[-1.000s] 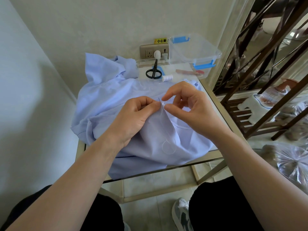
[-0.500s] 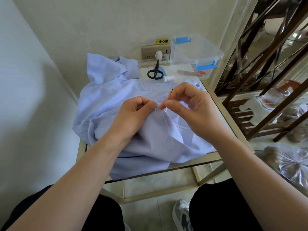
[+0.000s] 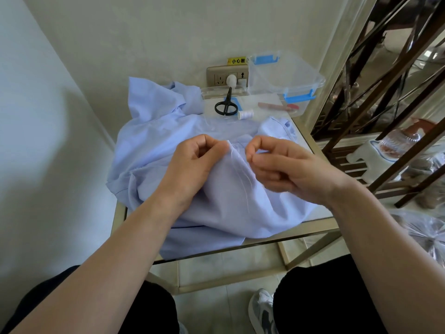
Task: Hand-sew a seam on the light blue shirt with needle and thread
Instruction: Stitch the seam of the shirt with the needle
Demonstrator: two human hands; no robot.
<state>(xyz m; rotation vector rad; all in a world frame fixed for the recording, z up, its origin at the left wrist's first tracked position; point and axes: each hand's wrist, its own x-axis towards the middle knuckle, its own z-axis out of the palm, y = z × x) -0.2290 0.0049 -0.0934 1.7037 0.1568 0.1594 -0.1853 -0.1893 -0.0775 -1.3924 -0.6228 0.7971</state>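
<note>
The light blue shirt [image 3: 154,150] lies bunched over a small glass-topped table. My left hand [image 3: 192,162] pinches a raised fold of the shirt between thumb and forefinger. My right hand [image 3: 281,165] sits just right of that fold, thumb and forefinger pressed together; the needle itself is too small to see. Pale thread [image 3: 243,174] trails down the cloth between the two hands.
Black scissors [image 3: 226,104], a white thread spool [image 3: 245,114] and a reddish stick [image 3: 277,106] lie at the table's back. A clear lidded box [image 3: 284,75] with blue clips stands back right. A wall socket [image 3: 226,75] is behind. A dark metal rack [image 3: 385,92] stands to the right.
My right hand has moved rightward away from the fold, and the thread loop has drawn straighter. The needle seen above my fingers earlier no longer shows. My left hand keeps its pinch.
</note>
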